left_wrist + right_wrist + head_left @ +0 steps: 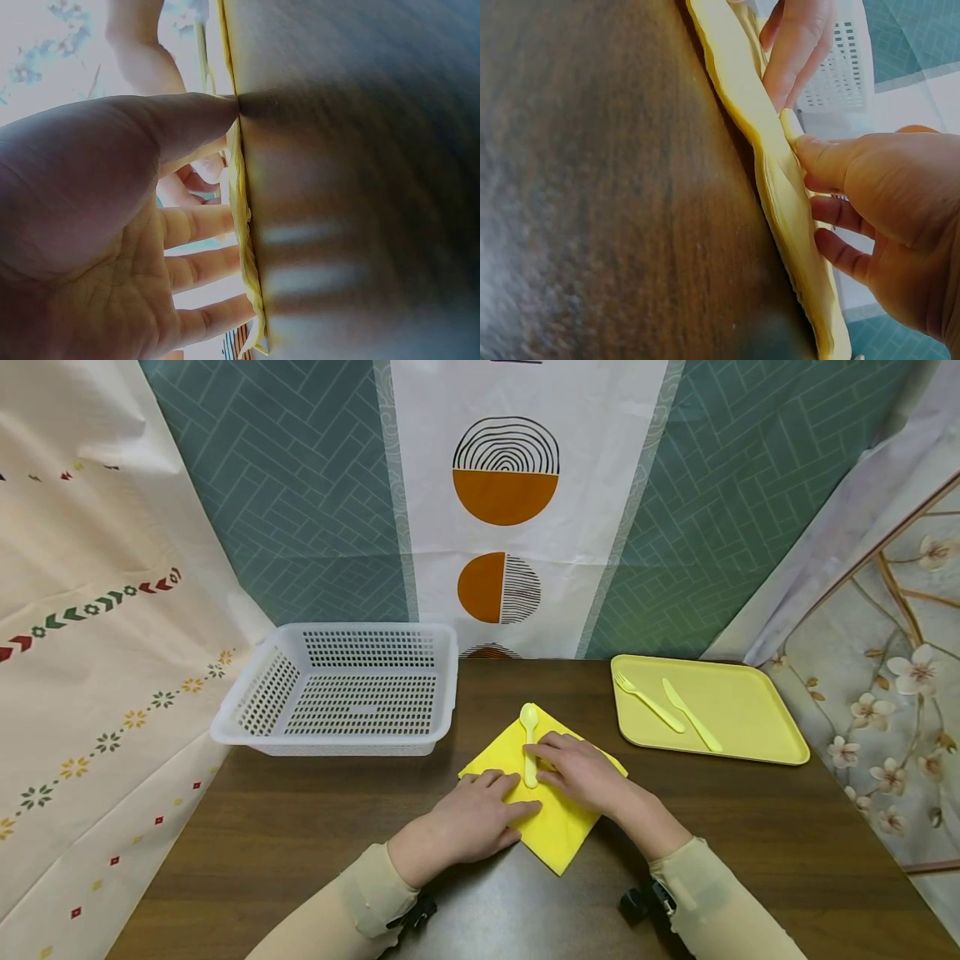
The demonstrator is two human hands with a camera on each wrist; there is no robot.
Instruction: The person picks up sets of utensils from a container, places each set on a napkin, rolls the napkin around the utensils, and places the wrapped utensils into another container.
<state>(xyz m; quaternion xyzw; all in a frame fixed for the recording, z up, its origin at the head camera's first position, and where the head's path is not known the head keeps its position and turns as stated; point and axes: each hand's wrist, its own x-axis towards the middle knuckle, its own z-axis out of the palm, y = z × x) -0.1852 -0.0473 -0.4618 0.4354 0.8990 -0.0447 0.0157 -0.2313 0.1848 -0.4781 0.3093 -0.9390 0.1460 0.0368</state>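
A yellow napkin (558, 827), folded into a square, lies on the table with one corner toward me. On it rests a pale yellow plastic spoon (528, 718), bowl pointing away. My left hand (474, 817) presses the napkin's left part with spread, nearly straight fingers; its thumb and fingertips meet the cloth in the left wrist view. From the right, my right hand (581, 770) pinches the spoon's handle, index finger across it and thumb lower down. In the right wrist view the right thumb (821, 154) is at the handle's end, and the other fingertips touch the napkin.
A white perforated plastic basket (337, 749) stands at the back left. At the back right, a yellow tray (750, 710) holds a yellow fork (651, 703) and a yellow knife (692, 717). Patterned cloths hang behind and beside the brown wooden table (300, 827).
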